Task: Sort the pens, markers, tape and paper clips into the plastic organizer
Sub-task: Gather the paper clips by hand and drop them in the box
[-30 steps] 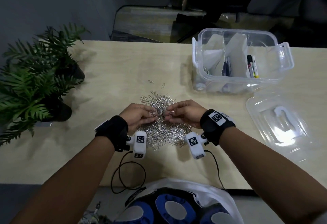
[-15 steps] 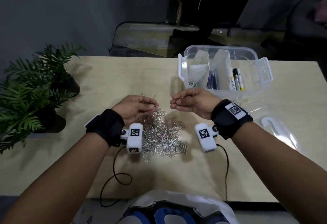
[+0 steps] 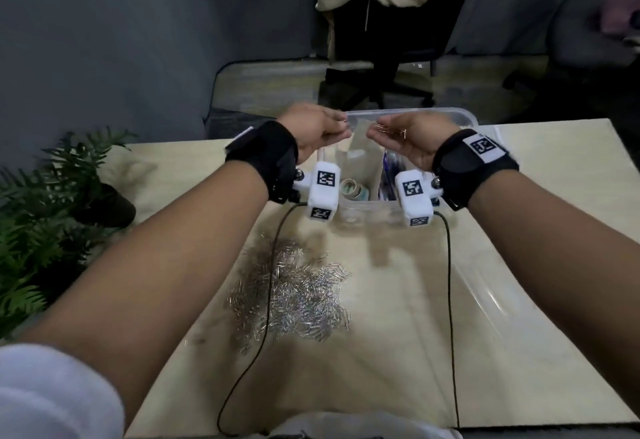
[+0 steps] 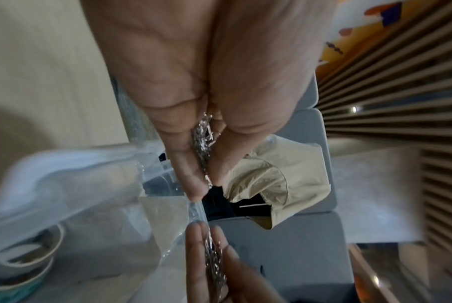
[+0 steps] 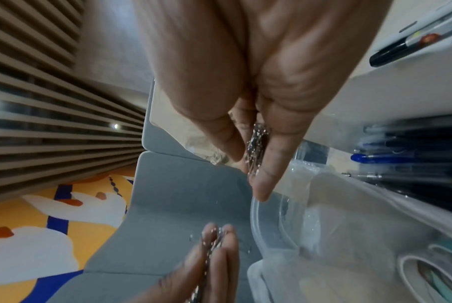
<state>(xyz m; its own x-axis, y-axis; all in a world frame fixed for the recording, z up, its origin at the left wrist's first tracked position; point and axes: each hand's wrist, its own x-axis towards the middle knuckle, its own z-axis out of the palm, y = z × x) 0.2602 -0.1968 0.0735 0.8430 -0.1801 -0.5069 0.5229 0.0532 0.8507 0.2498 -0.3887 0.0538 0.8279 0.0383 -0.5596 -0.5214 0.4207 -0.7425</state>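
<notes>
My left hand (image 3: 320,128) and right hand (image 3: 405,135) are raised over the far part of the clear plastic organizer (image 3: 464,120), fingertips facing each other. Each pinches a bunch of silver paper clips, seen between the left fingers (image 4: 202,141) and between the right fingers (image 5: 257,147). A large pile of paper clips (image 3: 294,293) lies on the table below my forearms. Inside the organizer are rolls of tape (image 3: 353,189), blue pens (image 5: 390,158) and markers (image 5: 406,44), kept apart by white dividers.
A potted fern (image 3: 38,230) stands at the table's left edge. The organizer's clear lid (image 3: 491,300) lies on the table to the right. Black wrist-camera cables (image 3: 450,300) trail across the table. An office chair (image 3: 391,68) stands beyond the far edge.
Both hands closed on clips in the pile, lifted them, and carried them forward from the pile to above the organizer. My head has moved closer and now looks over the table.
</notes>
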